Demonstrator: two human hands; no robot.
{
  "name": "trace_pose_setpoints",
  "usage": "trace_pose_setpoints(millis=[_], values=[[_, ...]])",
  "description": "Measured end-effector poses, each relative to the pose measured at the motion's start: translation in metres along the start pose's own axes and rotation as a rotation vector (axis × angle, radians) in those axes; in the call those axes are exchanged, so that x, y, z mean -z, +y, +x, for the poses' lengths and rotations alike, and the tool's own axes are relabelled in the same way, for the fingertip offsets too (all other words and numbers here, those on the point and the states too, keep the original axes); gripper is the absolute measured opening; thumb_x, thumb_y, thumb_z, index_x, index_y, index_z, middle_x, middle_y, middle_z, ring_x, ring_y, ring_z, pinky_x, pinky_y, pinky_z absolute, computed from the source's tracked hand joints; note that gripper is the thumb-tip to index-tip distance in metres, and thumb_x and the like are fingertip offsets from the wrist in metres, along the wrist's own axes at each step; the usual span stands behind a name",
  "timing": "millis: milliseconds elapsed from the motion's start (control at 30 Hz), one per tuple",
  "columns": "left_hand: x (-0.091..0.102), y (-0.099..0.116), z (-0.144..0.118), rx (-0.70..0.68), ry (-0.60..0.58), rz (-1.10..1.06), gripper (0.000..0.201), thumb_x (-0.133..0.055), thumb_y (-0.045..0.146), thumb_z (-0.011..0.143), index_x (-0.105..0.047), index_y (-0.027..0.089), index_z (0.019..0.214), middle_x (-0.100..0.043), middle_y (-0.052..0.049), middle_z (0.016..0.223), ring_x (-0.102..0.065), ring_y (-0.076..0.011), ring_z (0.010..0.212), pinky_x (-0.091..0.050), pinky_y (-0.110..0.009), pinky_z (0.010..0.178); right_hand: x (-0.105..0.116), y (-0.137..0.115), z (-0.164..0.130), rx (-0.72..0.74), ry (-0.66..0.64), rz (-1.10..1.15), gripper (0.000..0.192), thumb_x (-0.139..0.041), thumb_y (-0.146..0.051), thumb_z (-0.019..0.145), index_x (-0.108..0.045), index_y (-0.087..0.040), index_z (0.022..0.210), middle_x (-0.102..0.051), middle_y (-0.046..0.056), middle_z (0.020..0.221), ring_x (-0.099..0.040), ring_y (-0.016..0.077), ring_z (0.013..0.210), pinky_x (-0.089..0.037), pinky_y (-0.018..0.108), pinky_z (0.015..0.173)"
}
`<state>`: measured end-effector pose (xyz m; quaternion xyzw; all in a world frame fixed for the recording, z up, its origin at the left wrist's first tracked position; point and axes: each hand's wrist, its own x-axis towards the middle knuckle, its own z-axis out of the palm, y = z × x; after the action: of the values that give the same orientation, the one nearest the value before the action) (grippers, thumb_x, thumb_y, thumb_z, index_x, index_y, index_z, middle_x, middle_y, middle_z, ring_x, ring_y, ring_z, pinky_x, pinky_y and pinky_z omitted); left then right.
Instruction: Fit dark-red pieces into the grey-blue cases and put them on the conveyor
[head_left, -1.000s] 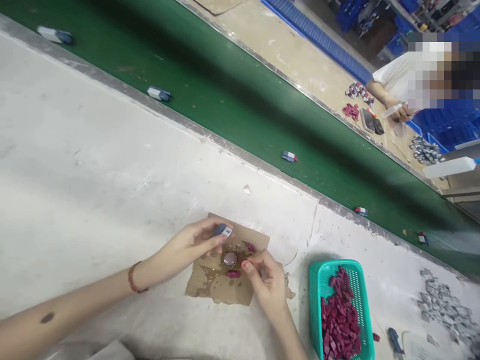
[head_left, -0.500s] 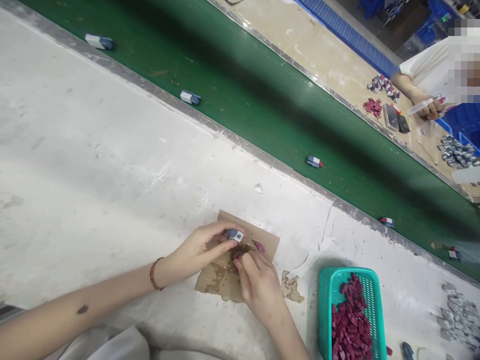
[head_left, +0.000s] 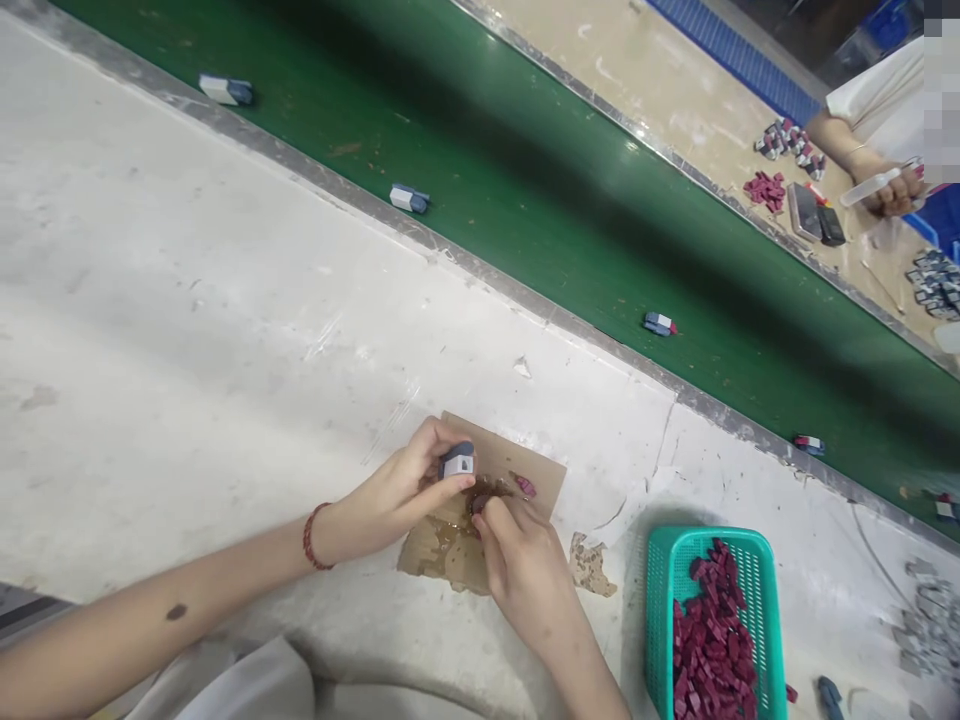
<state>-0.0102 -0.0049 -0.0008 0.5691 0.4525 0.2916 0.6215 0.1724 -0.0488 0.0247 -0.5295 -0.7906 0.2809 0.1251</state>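
In the head view, a blue-and-white piece (head_left: 457,460) is gripped between the thumb and fingers of the left hand (head_left: 409,487), above a square of cardboard (head_left: 496,440). The fingers of the right hand (head_left: 526,560) are bunched together at a dark round dish (head_left: 478,503); whether anything is pinched there cannot be told. A dark-red part (head_left: 525,485) is seen lying on the cardboard, just beside the right hand. To the right, a green basket (head_left: 660,620) is filled with dark-red parts (head_left: 716,650), and a torn scrap (head_left: 592,567) is placed between it and the cardboard.

All this is supported by a scuffed white table (head_left: 225,350), bordered by a green belt (head_left: 525,240) on which blue-and-white pieces are spaced well apart. On the bench beyond, a bottle (head_left: 870,187) is held in a co-worker's hand (head_left: 896,197).

Most of the dish is covered by the right hand. The basket is cut off by the lower edge, the pile of grey pieces (head_left: 926,620) is blurred, and the co-worker is only partly shown.
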Motion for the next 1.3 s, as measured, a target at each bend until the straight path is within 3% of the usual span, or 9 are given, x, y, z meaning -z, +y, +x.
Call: trace_pose_setpoints(millis=[100, 233, 300, 400, 533, 700, 867, 1067, 1300], values=[[0.002, 0.001, 0.001, -0.027, -0.044, 0.060, 0.023, -0.042, 0.037, 0.095, -0.053, 0.019, 0.105, -0.066, -0.007, 0.090, -0.062, -0.0212, 0.081, -0.050, -0.032, 0.072, -0.001, -0.001, 0.001, -0.020, 0.024, 0.016, 0.025, -0.036, -0.006, 0.090, -0.046, -0.023, 0.076, -0.054, 0.001, 0.067, -0.049, 0.0169, 0.058, -0.035, 0.025, 0.052], [0.001, -0.001, 0.001, -0.018, -0.056, 0.084, 0.036, -0.030, 0.038, 0.099, -0.059, 0.017, 0.105, -0.064, -0.004, 0.076, -0.052, -0.0153, 0.056, -0.046, -0.028, 0.056, -0.002, -0.002, 0.002, -0.023, 0.015, 0.073, 0.024, -0.035, -0.010, 0.092, -0.045, -0.024, 0.075, -0.053, 0.000, 0.067, -0.048, 0.0165, 0.058, -0.034, 0.026, 0.051], [0.001, -0.002, 0.000, -0.027, -0.037, 0.112, 0.036, -0.029, 0.037, 0.100, -0.058, 0.018, 0.108, -0.063, -0.003, 0.077, -0.053, -0.0156, 0.057, -0.046, -0.027, 0.056, -0.002, -0.001, 0.002, -0.050, 0.028, 0.148, 0.025, -0.035, -0.013, 0.093, -0.044, -0.024, 0.073, -0.052, 0.000, 0.066, -0.048, 0.0159, 0.058, -0.035, 0.026, 0.051], [0.001, -0.003, -0.001, -0.068, -0.032, 0.185, 0.032, -0.034, 0.037, 0.098, -0.055, 0.019, 0.114, -0.066, -0.006, 0.086, -0.060, -0.0197, 0.071, -0.049, -0.029, 0.066, -0.001, 0.005, 0.001, -0.182, 0.054, 0.372, 0.025, -0.042, -0.021, 0.094, -0.045, -0.023, 0.070, -0.051, -0.002, 0.063, -0.048, 0.0141, 0.056, -0.035, 0.025, 0.051], [0.002, -0.003, -0.001, -0.124, -0.124, 0.221, 0.030, -0.035, 0.035, 0.098, -0.053, 0.019, 0.116, -0.067, -0.009, 0.102, -0.064, -0.0231, 0.087, -0.051, -0.031, 0.077, 0.003, 0.014, -0.003, -0.363, 0.181, 0.835, 0.023, -0.056, -0.037, 0.090, -0.052, -0.022, 0.073, -0.053, -0.004, 0.058, -0.050, 0.0119, 0.051, -0.039, 0.023, 0.049], [0.000, -0.002, 0.000, -0.180, -0.224, 0.267, 0.026, -0.042, 0.033, 0.096, -0.053, 0.019, 0.114, -0.067, -0.010, 0.105, -0.065, -0.0228, 0.087, -0.052, -0.031, 0.076, 0.005, 0.014, -0.003, -0.374, 0.300, 1.159, 0.029, -0.066, -0.045, 0.085, -0.053, -0.022, 0.073, -0.053, -0.006, 0.053, -0.047, 0.0095, 0.044, -0.038, 0.021, 0.045], [-0.001, -0.004, 0.000, -0.280, -0.274, 0.405, 0.034, -0.033, 0.040, 0.102, -0.059, 0.017, 0.101, -0.070, -0.007, 0.085, -0.065, -0.0188, 0.070, -0.049, -0.027, 0.063, 0.000, 0.010, 0.001, -0.302, 0.333, 1.178, 0.028, -0.067, -0.044, 0.086, -0.054, -0.022, 0.074, -0.052, -0.006, 0.057, -0.049, 0.0095, 0.046, -0.042, 0.022, 0.046], [-0.003, -0.005, 0.003, -0.488, -0.206, 0.530, 0.049, -0.021, 0.044, 0.104, -0.058, 0.014, 0.092, -0.070, -0.007, 0.076, -0.064, -0.0170, 0.062, -0.045, -0.025, 0.056, -0.006, 0.008, 0.004, -0.224, 0.281, 1.177, 0.021, -0.062, -0.039, 0.091, -0.057, -0.022, 0.080, -0.053, -0.005, 0.058, -0.051, 0.0105, 0.052, -0.044, 0.023, 0.052], [-0.004, -0.006, 0.003, -0.548, -0.212, 0.566, 0.048, -0.021, 0.042, 0.105, -0.055, 0.016, 0.083, -0.067, -0.004, 0.070, -0.061, -0.0156, 0.058, -0.042, -0.025, 0.054, -0.005, 0.010, 0.004, -0.189, 0.216, 1.088, 0.022, -0.058, -0.038, 0.093, -0.056, -0.022, 0.077, -0.052, -0.005, 0.061, -0.052, 0.0112, 0.056, -0.046, 0.024, 0.056]])
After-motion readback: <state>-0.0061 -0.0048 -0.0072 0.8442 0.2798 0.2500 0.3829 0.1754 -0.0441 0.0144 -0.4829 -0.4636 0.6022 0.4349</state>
